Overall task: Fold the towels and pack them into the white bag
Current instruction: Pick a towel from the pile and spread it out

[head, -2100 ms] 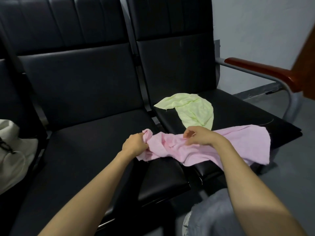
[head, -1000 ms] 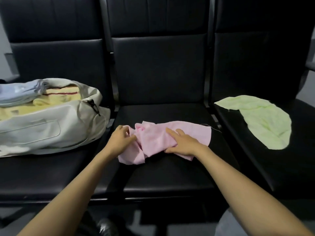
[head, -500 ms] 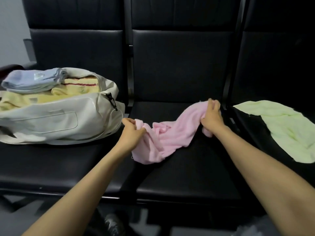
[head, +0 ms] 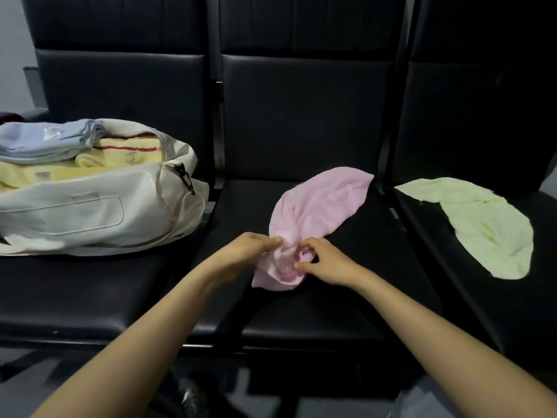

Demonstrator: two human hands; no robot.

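Fingers of our left hand (head: 241, 251) and right hand (head: 329, 261) pinch the bunched near end of the pink towel (head: 325, 200) on the bench (head: 301, 312); white bag (head: 90, 212) sits leftward.

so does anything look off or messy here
Nothing damaged or spilled. The pink towel is twisted and bunched on the middle seat, not folded, with the left hand and right hand pinching its near end. The green towel lies crumpled on the right seat.
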